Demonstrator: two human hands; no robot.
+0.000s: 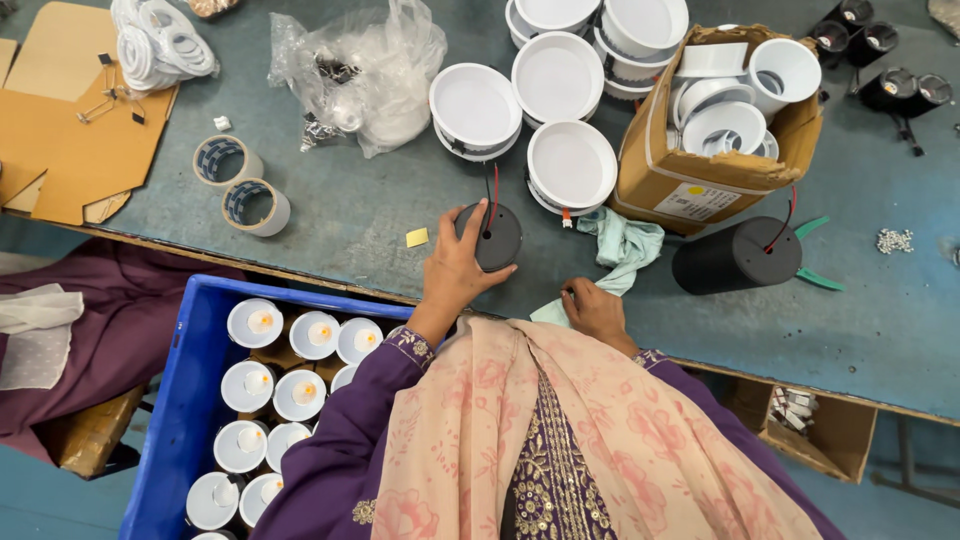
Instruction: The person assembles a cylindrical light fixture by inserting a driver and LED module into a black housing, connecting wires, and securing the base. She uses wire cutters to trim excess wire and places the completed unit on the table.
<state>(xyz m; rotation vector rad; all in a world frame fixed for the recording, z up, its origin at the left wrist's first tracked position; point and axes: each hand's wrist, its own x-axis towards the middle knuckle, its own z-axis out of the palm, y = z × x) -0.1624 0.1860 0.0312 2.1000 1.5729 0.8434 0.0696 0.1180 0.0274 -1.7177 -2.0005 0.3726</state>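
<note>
My left hand (455, 268) grips a black cylindrical lamp housing (492, 236) standing upright on the teal table (360, 215), with red and black wires rising from its top. My right hand (592, 308) rests at the table's near edge on a pale green cloth (622, 245), fingers curled on its lower end. A second black cylinder (735, 256) lies on its side to the right, with a red wire. White round lamp housings (571, 164) sit just beyond my hands.
A blue crate (190, 360) of white-capped cylinders stands at my lower left. A cardboard box (700, 165) of white housings sits at right, green-handled pliers (820, 278) behind the lying cylinder. Tape rolls (255, 205), a plastic bag (365, 75) and flat cardboard (80, 140) lie to the left.
</note>
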